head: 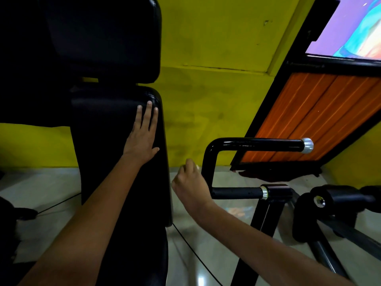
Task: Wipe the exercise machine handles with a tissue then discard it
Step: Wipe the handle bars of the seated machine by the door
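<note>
Right now two hands are showing, both mine; my left hand (pixel 143 139) is lying flat on the lower pad (pixel 115 145), fingers straight and nearly together, thumb sticking out toward the pad's right edge. My right hand (pixel 190 182) is curling loosely beside the bent bar (pixel 208 162), knuckles up; a small pale bit is peeking above the fingers, perhaps the tissue, though I cannot tell for sure, nor whether the fingers are pinching anything.

Two black cushions are standing in a column: the upper pad (pixel 103 38), rounded at its corners, and the lower one beneath it, both smooth and faintly glossy like vinyl, with a narrow gap between them.

Two handles are reaching rightward from one glossy black tube bent in a C shape; the upper handle (pixel 261 145) is smooth and shiny, ending in a silvery round cap (pixel 307 145); the lower handle (pixel 237 193) is wearing a matte, dimpled grip and ending at a metal ring (pixel 264 192). My right hand is sitting just beside the bend, near the lower grip's left end.

Behind, a yellow wall (pixel 216 89) is looking mottled; an orange slatted panel (pixel 309 116) in a black frame is leaning at a tilt; the floor (pixel 206 254) is pale and shiny; one thin dark cable (pixel 191 246) is trailing across it.
</note>
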Action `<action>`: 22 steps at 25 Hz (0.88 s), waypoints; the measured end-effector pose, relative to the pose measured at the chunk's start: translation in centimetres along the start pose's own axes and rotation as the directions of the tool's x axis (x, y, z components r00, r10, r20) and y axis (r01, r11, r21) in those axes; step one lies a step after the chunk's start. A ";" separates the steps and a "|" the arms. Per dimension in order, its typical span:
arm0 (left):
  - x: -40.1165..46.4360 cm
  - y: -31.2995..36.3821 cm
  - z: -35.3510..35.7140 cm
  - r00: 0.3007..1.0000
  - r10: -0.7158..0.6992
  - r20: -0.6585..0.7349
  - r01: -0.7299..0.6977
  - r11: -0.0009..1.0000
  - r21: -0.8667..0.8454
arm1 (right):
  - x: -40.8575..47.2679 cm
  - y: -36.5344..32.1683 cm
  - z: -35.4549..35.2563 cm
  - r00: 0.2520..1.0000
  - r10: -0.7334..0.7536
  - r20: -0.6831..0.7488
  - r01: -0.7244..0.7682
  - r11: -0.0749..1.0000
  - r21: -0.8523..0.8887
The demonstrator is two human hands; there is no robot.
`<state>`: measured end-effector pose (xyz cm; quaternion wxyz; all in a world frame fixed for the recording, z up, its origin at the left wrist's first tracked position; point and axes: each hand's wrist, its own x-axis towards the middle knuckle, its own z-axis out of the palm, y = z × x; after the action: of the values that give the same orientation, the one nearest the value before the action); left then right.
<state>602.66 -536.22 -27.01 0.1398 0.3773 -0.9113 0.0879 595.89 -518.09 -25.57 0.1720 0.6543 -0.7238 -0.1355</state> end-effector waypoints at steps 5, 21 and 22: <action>-0.1 -0.1 -0.1 1.000 0.002 0.019 -0.001 1.000 -0.023 | 2.8 3.3 -1.4 0.976 0.152 -0.154 -0.156 0.988 -0.016; -2.8 4.4 -0.9 0.989 0.135 -0.063 -0.149 0.916 -0.372 | -8.9 3.1 6.5 0.899 -0.004 -0.437 0.096 0.977 0.188; -3.3 6.2 -1.1 0.980 0.174 -0.091 -0.197 0.877 -0.438 | -9.6 4.1 6.8 0.884 0.112 -0.454 0.017 0.963 0.270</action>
<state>600.72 -529.43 -27.34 0.2355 0.2441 -0.9353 -0.1003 590.14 -508.32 -30.65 0.2543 0.6667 -0.6888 0.1282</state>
